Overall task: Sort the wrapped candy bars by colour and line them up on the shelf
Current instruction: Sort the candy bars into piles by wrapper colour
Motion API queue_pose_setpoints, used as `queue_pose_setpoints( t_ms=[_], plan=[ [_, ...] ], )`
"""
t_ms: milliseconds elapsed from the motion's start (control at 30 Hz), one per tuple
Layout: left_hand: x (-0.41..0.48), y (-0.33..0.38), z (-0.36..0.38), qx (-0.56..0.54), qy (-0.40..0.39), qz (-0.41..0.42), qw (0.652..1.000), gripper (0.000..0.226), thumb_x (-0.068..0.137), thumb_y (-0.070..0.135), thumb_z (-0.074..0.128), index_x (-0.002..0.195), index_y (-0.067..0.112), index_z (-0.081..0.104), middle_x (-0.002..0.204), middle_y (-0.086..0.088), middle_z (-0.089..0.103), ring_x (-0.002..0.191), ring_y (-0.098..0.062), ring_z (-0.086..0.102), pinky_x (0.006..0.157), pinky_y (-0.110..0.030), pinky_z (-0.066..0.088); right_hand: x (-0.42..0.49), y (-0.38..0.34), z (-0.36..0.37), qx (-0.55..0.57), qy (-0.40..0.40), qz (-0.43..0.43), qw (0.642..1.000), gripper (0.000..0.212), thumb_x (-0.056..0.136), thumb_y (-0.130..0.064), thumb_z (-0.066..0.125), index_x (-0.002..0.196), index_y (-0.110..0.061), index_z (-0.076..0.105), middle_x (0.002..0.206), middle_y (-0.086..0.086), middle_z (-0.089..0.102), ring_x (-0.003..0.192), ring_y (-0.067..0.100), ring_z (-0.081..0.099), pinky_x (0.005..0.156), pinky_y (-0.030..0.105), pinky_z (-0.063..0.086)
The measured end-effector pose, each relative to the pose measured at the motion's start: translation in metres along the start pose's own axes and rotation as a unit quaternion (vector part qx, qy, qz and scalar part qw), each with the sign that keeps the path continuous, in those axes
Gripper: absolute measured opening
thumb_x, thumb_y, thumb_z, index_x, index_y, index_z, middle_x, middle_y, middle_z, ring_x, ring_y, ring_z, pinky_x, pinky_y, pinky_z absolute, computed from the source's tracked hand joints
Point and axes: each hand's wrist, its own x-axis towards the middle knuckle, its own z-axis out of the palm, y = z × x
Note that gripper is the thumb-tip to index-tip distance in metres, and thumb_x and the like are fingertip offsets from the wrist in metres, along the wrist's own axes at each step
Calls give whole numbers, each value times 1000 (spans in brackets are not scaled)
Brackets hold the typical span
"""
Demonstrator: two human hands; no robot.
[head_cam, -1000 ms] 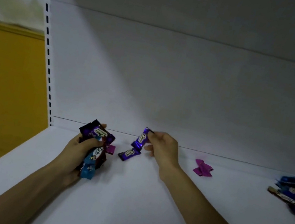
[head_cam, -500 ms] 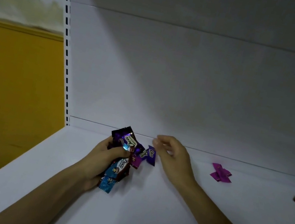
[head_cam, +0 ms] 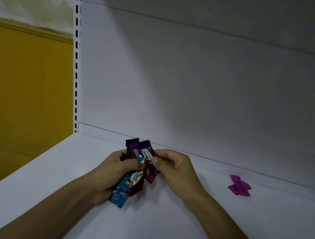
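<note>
Our left hand (head_cam: 116,168) curls tight round a bunch of purple, blue and brown wrapped candy bars (head_cam: 132,180) over the white shelf (head_cam: 164,232); we cannot count them. Our right hand (head_cam: 178,171) pinches the bunch's top purple-wrapped bar (head_cam: 146,152). Two magenta wrapped bars (head_cam: 238,185) lie crossed well to the right.

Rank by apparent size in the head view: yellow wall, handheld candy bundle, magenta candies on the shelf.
1. yellow wall
2. candy bundle, gripped by the left hand
3. magenta candies, though they lie farther away

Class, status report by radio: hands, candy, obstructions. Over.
Left hand grips mixed bunch of purple, blue, brown wrapped candy bars. Right hand pinches purple wrapped bar atop it. Magenta wrapped bars crossed on white shelf, clear of hands.
</note>
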Motion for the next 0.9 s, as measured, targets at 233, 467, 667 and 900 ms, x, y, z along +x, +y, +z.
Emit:
queue_pose_setpoints(
  t_ms=[233,467,667,900],
  plan=[
    [1,2,1,-32,-15,4,999,26,91,-1,52,110,13,63,97,-12,74,74,-25,70,57,-33,58,1,4,-5,79,114,15,990,8,89,-4,62,87,-11,63,76,1,70,57,4,66,54,13,48],
    [-2,2,0,-16,-17,9,1000,23,90,-3,52,106,8,64,87,-22,70,62,-25,65,53,-31,56,-1,0,1,47,99,4,994,6,82,-2,70,82,-8,69,66,1,70,52,8,64,50,14,46],
    [3,0,-2,-61,11,8,998,29,89,-2,53,106,16,70,93,-18,73,71,-26,66,55,-29,56,14,17,-14,4,258,9,966,14,90,-11,62,100,-13,71,84,2,70,72,12,68,67,22,53],
    [2,0,-2,-68,5,12,998,29,89,-1,54,106,16,70,95,-17,73,78,-29,63,57,-29,56,19,44,-12,-396,115,-83,907,22,89,-21,62,110,-24,69,100,-5,72,94,13,63,81,20,44]
  ],
)
